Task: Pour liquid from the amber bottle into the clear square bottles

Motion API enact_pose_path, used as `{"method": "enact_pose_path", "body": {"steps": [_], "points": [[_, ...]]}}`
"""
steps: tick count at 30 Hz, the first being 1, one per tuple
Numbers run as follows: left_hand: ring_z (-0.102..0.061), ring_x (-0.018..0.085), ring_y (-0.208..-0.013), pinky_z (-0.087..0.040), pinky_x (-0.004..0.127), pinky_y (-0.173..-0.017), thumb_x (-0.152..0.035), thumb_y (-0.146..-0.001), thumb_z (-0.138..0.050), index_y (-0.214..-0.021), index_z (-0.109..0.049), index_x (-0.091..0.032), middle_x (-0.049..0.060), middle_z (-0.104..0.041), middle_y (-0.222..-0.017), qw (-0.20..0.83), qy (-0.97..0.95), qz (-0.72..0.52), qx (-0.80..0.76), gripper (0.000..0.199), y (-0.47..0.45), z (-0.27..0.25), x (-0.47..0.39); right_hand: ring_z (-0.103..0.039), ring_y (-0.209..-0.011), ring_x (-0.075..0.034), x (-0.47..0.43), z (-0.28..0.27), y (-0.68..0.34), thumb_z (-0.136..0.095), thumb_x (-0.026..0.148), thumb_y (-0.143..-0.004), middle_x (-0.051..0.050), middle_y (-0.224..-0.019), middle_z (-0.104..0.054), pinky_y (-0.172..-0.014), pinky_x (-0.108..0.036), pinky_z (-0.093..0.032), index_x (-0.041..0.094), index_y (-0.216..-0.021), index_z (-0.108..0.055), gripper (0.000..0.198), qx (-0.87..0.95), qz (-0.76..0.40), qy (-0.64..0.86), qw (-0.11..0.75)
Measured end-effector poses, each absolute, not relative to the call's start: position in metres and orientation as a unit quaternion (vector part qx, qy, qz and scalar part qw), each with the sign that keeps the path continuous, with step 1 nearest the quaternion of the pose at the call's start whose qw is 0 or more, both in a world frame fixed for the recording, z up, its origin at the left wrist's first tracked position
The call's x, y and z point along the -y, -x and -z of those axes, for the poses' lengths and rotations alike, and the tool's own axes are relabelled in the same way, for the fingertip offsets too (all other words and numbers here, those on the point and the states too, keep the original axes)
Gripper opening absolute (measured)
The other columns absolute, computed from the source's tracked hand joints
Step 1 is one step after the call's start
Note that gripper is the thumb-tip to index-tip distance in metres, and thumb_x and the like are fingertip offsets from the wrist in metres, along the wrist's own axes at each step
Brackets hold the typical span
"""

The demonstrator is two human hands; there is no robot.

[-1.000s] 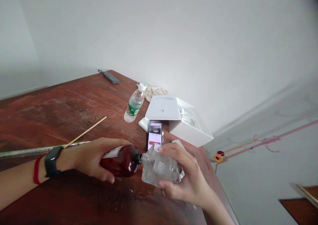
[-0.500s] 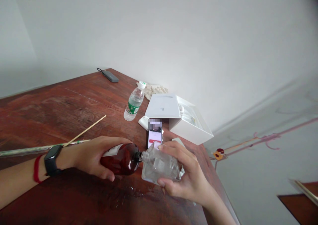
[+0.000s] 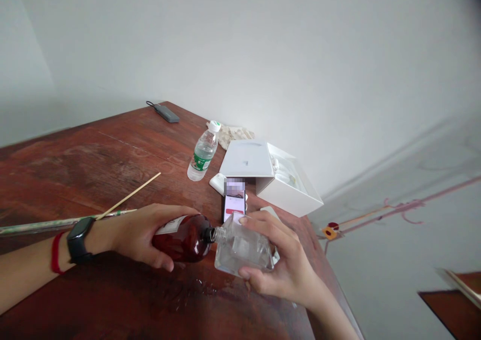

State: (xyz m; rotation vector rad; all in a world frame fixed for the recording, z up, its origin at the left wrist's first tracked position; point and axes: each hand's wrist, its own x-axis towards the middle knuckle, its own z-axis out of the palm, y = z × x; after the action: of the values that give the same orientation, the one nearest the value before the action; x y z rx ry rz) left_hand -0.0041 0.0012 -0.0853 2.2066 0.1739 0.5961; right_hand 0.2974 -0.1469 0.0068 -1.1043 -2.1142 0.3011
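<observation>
My left hand (image 3: 141, 237) is wrapped round a dark red-brown bottle (image 3: 188, 240) with a black neck and a pale label. In my right hand (image 3: 280, 257) is a clear square-sided glass bottle (image 3: 240, 250), gripped between thumb and fingers. Both bottles lie tilted nearly level above the table, mouth to mouth, the two necks meeting. Whether liquid passes between them I cannot tell. Wet drops (image 3: 199, 285) shine on the wood below. A phone (image 3: 234, 202) with a lit screen stands just behind the clear bottle.
On the brown wooden table (image 3: 112, 164) stand a water bottle (image 3: 203, 152) and an open white box (image 3: 289, 185) with its lid (image 3: 246, 159). A thin wooden stick (image 3: 131, 195) and a wrapped strip (image 3: 45, 227) lie left. A grey device (image 3: 165, 113) and a cloth (image 3: 233, 134) are farther back.
Both hands and the two bottles keep practically the same pose. The view has shifted very slightly; nothing was let go or taken up.
</observation>
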Motion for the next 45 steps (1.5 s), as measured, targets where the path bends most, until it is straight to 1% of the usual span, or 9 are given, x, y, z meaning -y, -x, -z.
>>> {"method": "enact_pose_path", "body": {"steps": [3, 10, 16, 20, 25, 35, 40, 45], "points": [[-0.072, 0.036, -0.125, -0.056, 0.042, -0.11, -0.076, -0.083, -0.082, -0.157, -0.048, -0.024, 0.014, -0.071, -0.144, 0.414, -0.877, -0.232, -0.069, 0.096, 0.005, 0.087, -0.002, -0.075, -0.113, -0.028, 0.147, -0.008, -0.298, -0.086, 0.044, -0.088, -0.01, -0.126, -0.074, -0.092, -0.04, -0.065, 0.029, -0.141, -0.065, 0.059, 0.822, -0.117, 0.427, 0.359], [-0.071, 0.037, -0.128, -0.055, 0.042, -0.112, -0.08, -0.081, -0.081, -0.159, -0.046, -0.026, 0.014, -0.069, -0.147, 0.384, -0.888, -0.239, -0.087, 0.101, 0.009, 0.094, -0.005, -0.076, -0.11, -0.029, 0.147, -0.007, -0.297, -0.087, 0.042, -0.085, -0.01, -0.125, -0.074, -0.089, -0.043, -0.066, 0.029, -0.14, -0.065, 0.062, 0.817, -0.119, 0.431, 0.364], [-0.072, 0.037, -0.125, -0.055, 0.044, -0.111, -0.077, -0.082, -0.082, -0.158, -0.049, -0.027, 0.013, -0.071, -0.144, 0.392, -0.885, -0.236, -0.085, 0.096, 0.007, 0.087, -0.002, -0.076, -0.111, -0.03, 0.147, -0.007, -0.297, -0.087, 0.041, -0.085, -0.01, -0.124, -0.076, -0.089, -0.044, -0.066, 0.029, -0.14, -0.066, 0.06, 0.816, -0.12, 0.432, 0.363], [-0.072, 0.037, -0.126, -0.056, 0.044, -0.111, -0.076, -0.082, -0.083, -0.158, -0.049, -0.027, 0.013, -0.07, -0.145, 0.392, -0.885, -0.236, -0.087, 0.097, 0.007, 0.086, -0.001, -0.077, -0.112, -0.03, 0.147, -0.01, -0.295, -0.087, 0.042, -0.085, -0.01, -0.124, -0.077, -0.091, -0.044, -0.067, 0.029, -0.14, -0.066, 0.06, 0.819, -0.116, 0.432, 0.359], [-0.072, 0.037, -0.125, -0.056, 0.043, -0.11, -0.078, -0.081, -0.083, -0.157, -0.05, -0.027, 0.013, -0.071, -0.144, 0.392, -0.884, -0.241, -0.086, 0.096, 0.007, 0.087, -0.002, -0.08, -0.102, -0.029, 0.146, -0.018, -0.292, -0.084, 0.043, -0.086, -0.01, -0.118, -0.079, -0.084, -0.042, -0.068, 0.027, -0.136, -0.068, 0.054, 0.824, -0.085, 0.444, 0.343], [-0.071, 0.036, -0.124, -0.056, 0.044, -0.11, -0.076, -0.085, -0.08, -0.158, -0.049, -0.027, 0.012, -0.071, -0.143, 0.401, -0.881, -0.241, -0.074, 0.093, 0.005, 0.085, 0.0, -0.076, -0.109, -0.03, 0.146, -0.008, -0.295, -0.086, 0.038, -0.084, -0.011, -0.122, -0.076, -0.086, -0.044, -0.067, 0.027, -0.138, -0.066, 0.059, 0.816, -0.12, 0.425, 0.372], [-0.071, 0.037, -0.127, -0.056, 0.044, -0.111, -0.076, -0.084, -0.081, -0.158, -0.047, -0.028, 0.013, -0.07, -0.146, 0.398, -0.883, -0.236, -0.079, 0.095, 0.007, 0.086, -0.001, -0.076, -0.111, -0.03, 0.146, -0.008, -0.295, -0.086, 0.038, -0.084, -0.011, -0.123, -0.076, -0.088, -0.044, -0.067, 0.027, -0.139, -0.066, 0.059, 0.817, -0.124, 0.426, 0.367], [-0.072, 0.038, -0.126, -0.057, 0.044, -0.11, -0.073, -0.083, -0.084, -0.156, -0.05, -0.027, 0.013, -0.071, -0.144, 0.403, -0.879, -0.242, -0.075, 0.093, 0.006, 0.085, -0.001, -0.076, -0.111, -0.029, 0.146, -0.008, -0.296, -0.087, 0.039, -0.083, -0.01, -0.123, -0.075, -0.089, -0.044, -0.066, 0.028, -0.139, -0.066, 0.061, 0.818, -0.124, 0.428, 0.365]]}}
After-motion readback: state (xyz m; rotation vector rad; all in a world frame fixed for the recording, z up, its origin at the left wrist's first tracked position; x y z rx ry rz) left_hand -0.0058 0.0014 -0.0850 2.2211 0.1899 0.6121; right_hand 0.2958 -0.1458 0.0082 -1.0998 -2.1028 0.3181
